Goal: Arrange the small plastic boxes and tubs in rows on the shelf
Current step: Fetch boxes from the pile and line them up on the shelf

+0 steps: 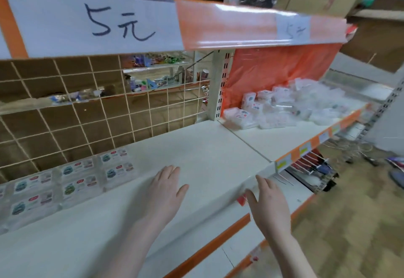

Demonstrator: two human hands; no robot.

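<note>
Reaching toward the heap of small plastic boxes and tubs [290,107], which lies jumbled on the right bay of the shelf [196,146] against an orange backing sheet [273,70], appears to be the step in hand. To do it well, the person would likely lift a few boxes at a time, keep labels facing up, and butt each against the arranged rows [72,179] already lying at the left rear, beside the wire grid [87,107], extending them rightward without gaps. Left hand [164,192]: spread flat, fingers straight and loosely together, low over the bare white shelf surface or resting on it; contact cannot be told. It holds nothing. Right hand [269,207]: likewise extended and empty, fingertips [261,180] at the shelf's front edge.
</note>
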